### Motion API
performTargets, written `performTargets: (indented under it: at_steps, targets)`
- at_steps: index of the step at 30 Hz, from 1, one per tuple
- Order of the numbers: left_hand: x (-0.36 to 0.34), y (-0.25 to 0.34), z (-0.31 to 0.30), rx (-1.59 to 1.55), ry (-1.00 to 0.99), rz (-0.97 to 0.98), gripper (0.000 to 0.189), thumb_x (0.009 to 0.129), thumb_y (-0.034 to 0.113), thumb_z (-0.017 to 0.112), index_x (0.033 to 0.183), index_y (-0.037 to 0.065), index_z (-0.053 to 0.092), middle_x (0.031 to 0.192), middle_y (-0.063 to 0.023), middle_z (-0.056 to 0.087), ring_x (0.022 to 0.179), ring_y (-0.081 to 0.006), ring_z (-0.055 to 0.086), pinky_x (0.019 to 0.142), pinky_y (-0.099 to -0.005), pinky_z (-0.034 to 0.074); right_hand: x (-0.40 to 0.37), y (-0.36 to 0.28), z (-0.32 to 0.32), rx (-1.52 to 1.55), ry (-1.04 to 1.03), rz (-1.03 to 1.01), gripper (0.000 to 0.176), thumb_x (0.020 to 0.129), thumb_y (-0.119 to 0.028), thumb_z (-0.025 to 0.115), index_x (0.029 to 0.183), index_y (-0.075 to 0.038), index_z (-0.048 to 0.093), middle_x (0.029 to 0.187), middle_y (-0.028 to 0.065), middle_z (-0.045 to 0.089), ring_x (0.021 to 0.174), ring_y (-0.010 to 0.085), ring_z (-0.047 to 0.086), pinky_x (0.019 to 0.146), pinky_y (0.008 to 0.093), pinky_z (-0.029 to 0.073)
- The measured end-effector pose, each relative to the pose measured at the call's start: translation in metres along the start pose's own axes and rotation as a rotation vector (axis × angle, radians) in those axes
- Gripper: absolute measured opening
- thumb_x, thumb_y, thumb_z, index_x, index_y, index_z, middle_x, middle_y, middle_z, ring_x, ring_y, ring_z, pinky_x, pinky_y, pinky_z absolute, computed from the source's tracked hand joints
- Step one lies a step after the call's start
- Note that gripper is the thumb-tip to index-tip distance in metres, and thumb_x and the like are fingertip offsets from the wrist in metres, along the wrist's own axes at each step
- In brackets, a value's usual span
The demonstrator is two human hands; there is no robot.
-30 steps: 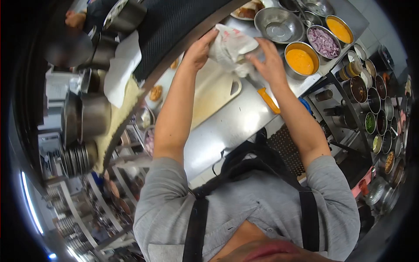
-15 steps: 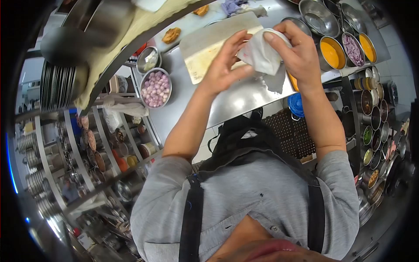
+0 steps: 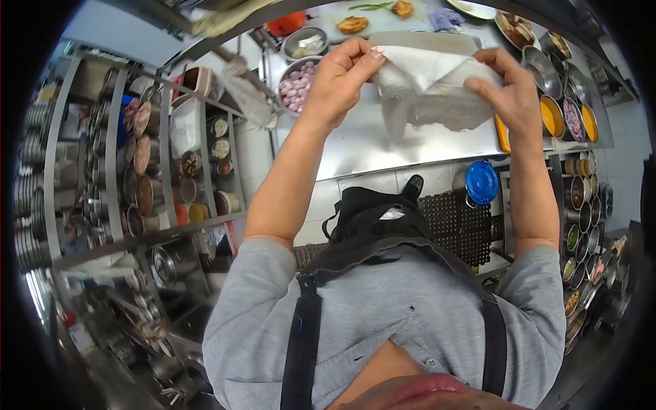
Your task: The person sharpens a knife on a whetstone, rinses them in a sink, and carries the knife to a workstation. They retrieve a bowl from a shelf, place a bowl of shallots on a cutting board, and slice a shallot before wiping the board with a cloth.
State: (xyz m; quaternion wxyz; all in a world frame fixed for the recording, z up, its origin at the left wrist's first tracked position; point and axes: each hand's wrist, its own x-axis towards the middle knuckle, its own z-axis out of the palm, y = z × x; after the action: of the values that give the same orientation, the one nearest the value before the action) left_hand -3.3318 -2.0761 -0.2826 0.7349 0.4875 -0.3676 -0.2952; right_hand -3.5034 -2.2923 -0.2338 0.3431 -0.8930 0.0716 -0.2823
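A white cloth (image 3: 437, 85), with a thin grey lower part, hangs spread between my two hands above the steel counter (image 3: 355, 147). My left hand (image 3: 345, 78) pinches its upper left corner between thumb and fingers. At the right edge, my right hand (image 3: 509, 89) grips the cloth with the thumb in front. Behind it lies a board (image 3: 424, 41), mostly hidden by the cloth. Next to my left wrist is a bowl of peeled purple onions (image 3: 296, 89).
Bowls of orange liquid (image 3: 551, 116) and sliced purple onion (image 3: 572, 119) stand at the right. A blue lid (image 3: 482, 183) is below the counter edge. Shelves with pans and plates (image 3: 143, 137) line the left. Brown food pieces (image 3: 352, 25) lie at the back.
The bunched cloth is now opened out, and my hands have moved apart. The view has shifted, so the shelves and the blue lid show more fully.
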Motion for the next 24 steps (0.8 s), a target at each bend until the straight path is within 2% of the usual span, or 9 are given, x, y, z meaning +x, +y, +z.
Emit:
performTargets:
  at_steps: [5, 7, 10, 11, 12, 14, 16, 18, 24]
  targets:
    - [-0.058, 0.044, -0.034, 0.226, 0.187, 0.025, 0.015, 0.095, 0.017, 0.062, 0.098, 0.002, 0.063, 0.088, -0.0016, 0.065, 0.079, -0.0068, 0.057, 0.071, -0.0209, 0.044, -0.022, -0.031, 0.065, -0.132, -0.122, -0.217, 0.046, 0.074, -0.028, 0.082, 0.108, -0.002, 0.065, 0.095, 0.0155, 0.069, 0.086, 0.0201, 0.066, 0.080, 0.0309, 0.051]
    - [-0.080, 0.065, -0.054, 0.333, 0.219, 0.025, 0.014, 0.092, 0.015, 0.065, 0.097, 0.002, 0.064, 0.083, -0.0015, 0.064, 0.075, -0.0062, 0.056, 0.068, -0.0203, 0.043, -0.015, -0.044, 0.085, 0.111, -0.058, -0.118, 0.038, 0.078, -0.019, 0.077, 0.108, -0.001, 0.064, 0.098, 0.0128, 0.069, 0.090, 0.0179, 0.066, 0.083, 0.0292, 0.050]
    - [-0.112, 0.085, -0.085, 0.290, -0.101, 0.355, 0.027, 0.085, 0.029, 0.068, 0.094, 0.004, 0.064, 0.133, -0.0235, 0.051, 0.127, -0.0319, 0.047, 0.105, -0.0448, 0.036, -0.013, -0.069, 0.120, 0.449, -0.042, -0.143, 0.030, 0.081, -0.012, 0.069, 0.109, -0.001, 0.064, 0.099, 0.0094, 0.069, 0.092, 0.0157, 0.065, 0.085, 0.0280, 0.049]
    - [-0.123, 0.085, -0.101, 0.089, -0.277, 0.345, 0.025, 0.082, 0.026, 0.065, 0.095, 0.005, 0.062, 0.145, -0.0271, 0.037, 0.137, -0.0398, 0.035, 0.111, -0.0503, 0.026, -0.014, -0.086, 0.129, 0.560, -0.060, -0.159, 0.028, 0.082, -0.008, 0.062, 0.108, -0.001, 0.064, 0.099, 0.0062, 0.069, 0.092, 0.0127, 0.064, 0.085, 0.0273, 0.049]
    - [-0.135, 0.078, -0.107, -0.109, -0.326, 0.300, 0.043, 0.079, 0.037, 0.069, 0.110, 0.008, 0.061, 0.146, -0.0273, 0.036, 0.138, -0.0401, 0.035, 0.109, -0.0510, 0.029, -0.017, -0.101, 0.136, 0.611, -0.138, -0.148, 0.029, 0.079, -0.007, 0.060, 0.108, -0.002, 0.064, 0.101, 0.0092, 0.069, 0.094, 0.0169, 0.066, 0.085, 0.0282, 0.049]
    - [-0.159, 0.063, -0.095, -0.260, -0.154, -0.012, 0.054, 0.081, 0.035, 0.070, 0.125, 0.007, 0.056, 0.142, -0.0219, 0.043, 0.133, -0.0316, 0.042, 0.105, -0.0453, 0.037, -0.021, -0.118, 0.158, 0.511, -0.232, -0.289, 0.027, 0.077, -0.011, 0.062, 0.103, -0.003, 0.065, 0.099, 0.0121, 0.068, 0.093, 0.0252, 0.067, 0.083, 0.0324, 0.051]
    - [-0.187, 0.032, -0.092, 0.086, -0.069, -0.298, 0.049, 0.087, 0.028, 0.068, 0.127, 0.003, 0.056, 0.127, -0.0136, 0.058, 0.117, -0.0207, 0.056, 0.095, -0.0337, 0.045, -0.027, -0.123, 0.178, 0.368, -0.286, -0.410, 0.023, 0.078, -0.014, 0.063, 0.098, -0.004, 0.064, 0.094, 0.0139, 0.066, 0.088, 0.0329, 0.064, 0.079, 0.0387, 0.051]
    - [-0.207, 0.017, -0.087, 0.187, -0.005, -0.386, 0.034, 0.094, 0.020, 0.062, 0.120, -0.001, 0.059, 0.107, -0.0052, 0.066, 0.095, -0.0117, 0.061, 0.084, -0.0242, 0.046, -0.036, -0.113, 0.188, 0.365, -0.296, -0.424, 0.020, 0.078, -0.014, 0.064, 0.095, -0.004, 0.064, 0.088, 0.0129, 0.064, 0.083, 0.0335, 0.063, 0.076, 0.0415, 0.051]
    - [-0.264, -0.039, -0.115, 0.123, 0.412, -0.334, 0.016, 0.094, 0.017, 0.062, 0.099, 0.002, 0.062, 0.090, -0.0019, 0.066, 0.082, -0.0086, 0.058, 0.076, -0.0245, 0.045, -0.059, -0.086, 0.189, 0.282, -0.554, -0.211, 0.017, 0.078, -0.011, 0.066, 0.092, -0.001, 0.066, 0.088, 0.0163, 0.065, 0.083, 0.0353, 0.063, 0.076, 0.0413, 0.050]
